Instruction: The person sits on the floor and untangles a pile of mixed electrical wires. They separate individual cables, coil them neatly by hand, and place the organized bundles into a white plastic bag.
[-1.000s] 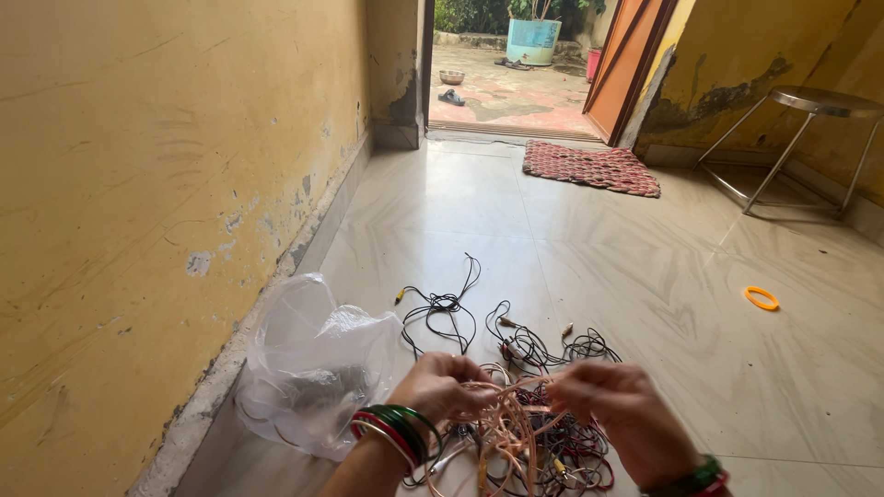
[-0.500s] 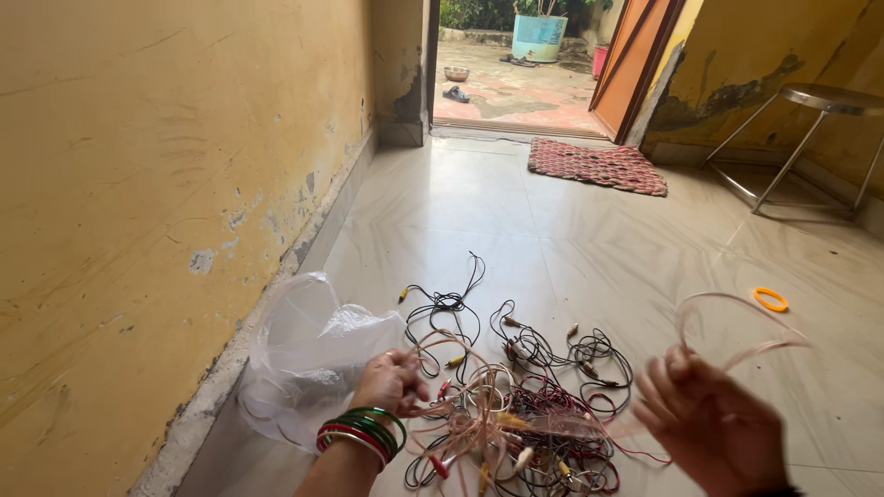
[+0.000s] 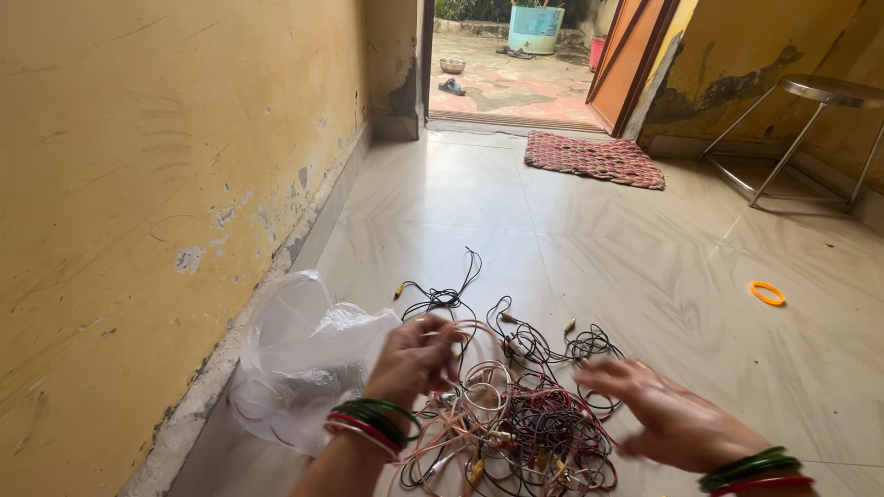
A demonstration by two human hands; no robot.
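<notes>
A tangled pile of thin cables (image 3: 525, 428), pink, black, red and white, lies on the tiled floor in front of me. My left hand (image 3: 414, 359), with green and red bangles on the wrist, is closed on a pale pink cable loop raised above the left side of the pile. My right hand (image 3: 658, 414), blurred, hovers over the right edge of the pile with fingers spread and nothing in it. Loose black cables (image 3: 442, 296) trail out beyond the pile.
A crumpled clear plastic bag (image 3: 299, 364) lies left of the pile against the yellow wall (image 3: 147, 184). An orange ring (image 3: 766, 294) lies on the floor to the right. Farther off are a red doormat (image 3: 594, 158), a metal stool (image 3: 815, 101) and an open doorway.
My right hand, which had pulled a pink cable out to the right, has come back over the pile without it. My left hand has lifted, holding the pink loop.
</notes>
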